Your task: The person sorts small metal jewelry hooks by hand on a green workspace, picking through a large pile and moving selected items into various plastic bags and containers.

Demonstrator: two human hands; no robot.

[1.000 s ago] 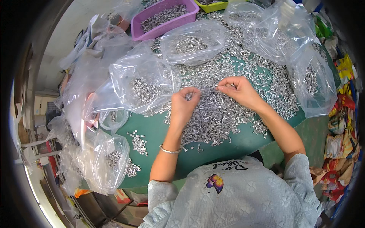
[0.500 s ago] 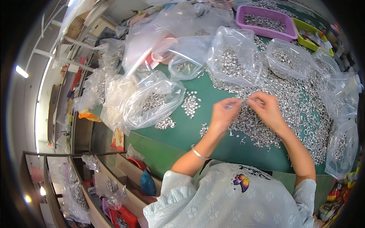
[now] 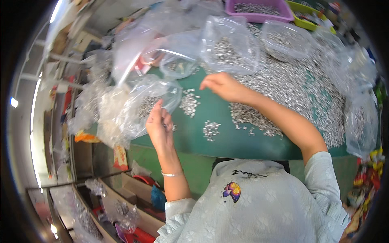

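While the left hand (image 3: pixel 160 127) hangs over the near-left edge of the green table (image 3: pixel 227 139), its fingers curl loosely around a few small silver metal parts (image 3: pixel 173 127), one of them showing just beside the fingertips; the hand sits right at the mouth of a clear plastic bag (image 3: pixel 146 105) that lies at the left edge and already holds more of the same parts. Farther in, the right hand (image 3: pixel 223 86) reaches across the middle of the table with thumb and fingertips pinched narrowly together, though whether anything sits between them cannot be told. It hovers at the left border of a broad heap of silver parts (image 3: pixel 300 89) covering the right half of the table. Two small piles (image 3: pixel 189 103) (image 3: pixel 210 129) lie apart on bare green surface between the hands. Behind the right hand rests another clear bag of parts (image 3: pixel 231 48), and a purple tray (image 3: pixel 259 10) stands at the far edge. A thin bracelet (image 3: pixel 172 174) circles the left wrist.
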